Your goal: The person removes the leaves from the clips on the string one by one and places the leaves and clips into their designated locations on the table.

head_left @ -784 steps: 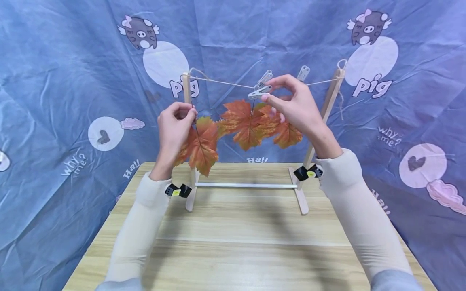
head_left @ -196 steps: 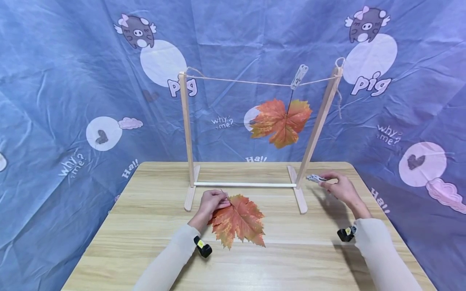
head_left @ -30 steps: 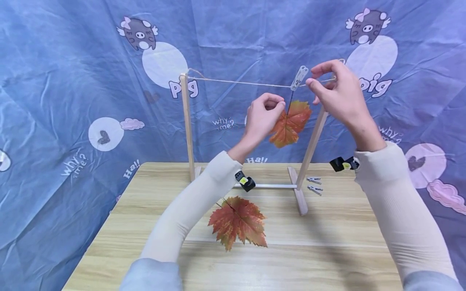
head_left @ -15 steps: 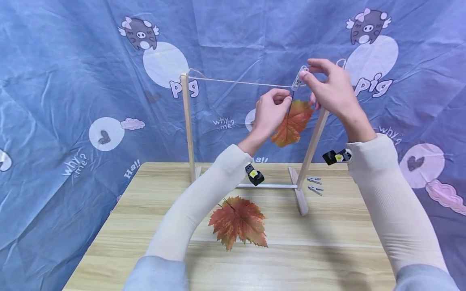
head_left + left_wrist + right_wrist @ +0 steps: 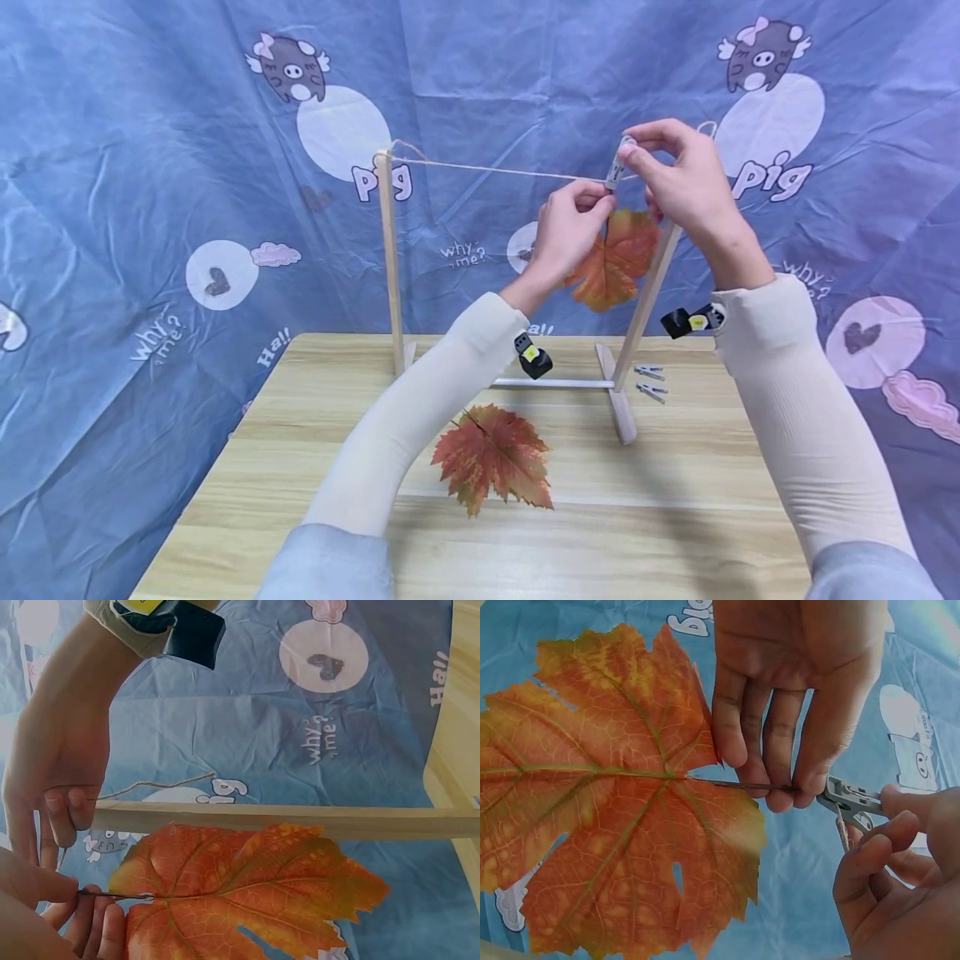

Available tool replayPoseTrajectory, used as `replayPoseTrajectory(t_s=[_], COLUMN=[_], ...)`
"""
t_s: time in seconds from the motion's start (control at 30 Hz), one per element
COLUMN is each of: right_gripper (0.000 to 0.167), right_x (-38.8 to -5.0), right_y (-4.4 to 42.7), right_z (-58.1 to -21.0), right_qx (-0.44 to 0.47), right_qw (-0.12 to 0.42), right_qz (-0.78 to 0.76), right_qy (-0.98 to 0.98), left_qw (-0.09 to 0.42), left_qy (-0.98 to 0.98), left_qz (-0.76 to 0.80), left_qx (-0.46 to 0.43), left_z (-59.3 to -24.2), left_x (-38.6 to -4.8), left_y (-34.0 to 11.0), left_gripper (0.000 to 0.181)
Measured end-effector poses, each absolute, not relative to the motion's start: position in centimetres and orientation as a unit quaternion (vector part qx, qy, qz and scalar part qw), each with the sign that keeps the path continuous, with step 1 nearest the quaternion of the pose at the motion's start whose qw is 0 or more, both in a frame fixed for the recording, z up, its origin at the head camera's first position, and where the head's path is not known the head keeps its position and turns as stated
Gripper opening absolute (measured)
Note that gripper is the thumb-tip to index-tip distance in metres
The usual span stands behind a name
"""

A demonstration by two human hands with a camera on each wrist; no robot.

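An orange maple leaf (image 5: 615, 258) hangs below the twine (image 5: 510, 172) near its right end. My left hand (image 5: 570, 229) pinches the leaf's thin dark stem (image 5: 742, 784) between thumb and fingertips, just under the clip. With thumb and forefinger my right hand (image 5: 686, 179) grips the handles of a grey clothespin (image 5: 617, 162), whose nose sits at the twine by the stem top. In the right wrist view the clothespin (image 5: 847, 801) touches the left fingertips. Whether its nose is parted cannot be told. Another red-orange leaf (image 5: 491, 458) lies on the table.
A wooden frame stands at the back, with a left post (image 5: 392, 267), a right post (image 5: 648, 292) and a white crossbar (image 5: 555, 383). Two more clothespins (image 5: 649, 382) lie right of the right foot (image 5: 618, 408). A patterned blue cloth (image 5: 480, 75) hangs behind the table (image 5: 600, 542).
Both hands have closed in on the hanging leaf: the left moved up and right to pinch its stem, the right moved left and took the clothespin's handles. The leaf has shifted slightly right.
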State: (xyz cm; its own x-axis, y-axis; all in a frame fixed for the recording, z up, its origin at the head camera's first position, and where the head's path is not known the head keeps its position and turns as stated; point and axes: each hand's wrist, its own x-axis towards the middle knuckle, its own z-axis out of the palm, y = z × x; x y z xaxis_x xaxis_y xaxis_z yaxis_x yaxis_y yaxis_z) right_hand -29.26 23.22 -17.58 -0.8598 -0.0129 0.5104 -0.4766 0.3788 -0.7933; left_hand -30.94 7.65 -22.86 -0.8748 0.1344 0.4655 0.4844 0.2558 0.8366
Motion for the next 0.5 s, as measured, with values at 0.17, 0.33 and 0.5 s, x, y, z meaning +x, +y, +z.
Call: replayPoseTrajectory(t_s=[0.17,0.33,0.5], right_gripper=[0.036,0.025,0.017], right_x=[-29.13,-29.16,-29.07], right_y=[23.19,23.18,23.18], right_z=[-17.40,-17.58,-17.49], right_qx=[0.151,0.158,0.159], right_qw=[0.207,0.219,0.219], right_qz=[0.550,0.555,0.569], right_qy=[-0.795,-0.787,-0.777], left_qw=[0.160,0.158,0.156], left_qy=[-0.781,-0.779,-0.777], left_qz=[-0.570,-0.572,-0.574], left_qx=[-0.198,-0.203,-0.205], left_z=[-22.72,-22.78,-22.73], left_x=[-31.06,-31.15,-31.17], left_y=[7.64,7.59,7.51], left_gripper=[0.017,0.016,0.015])
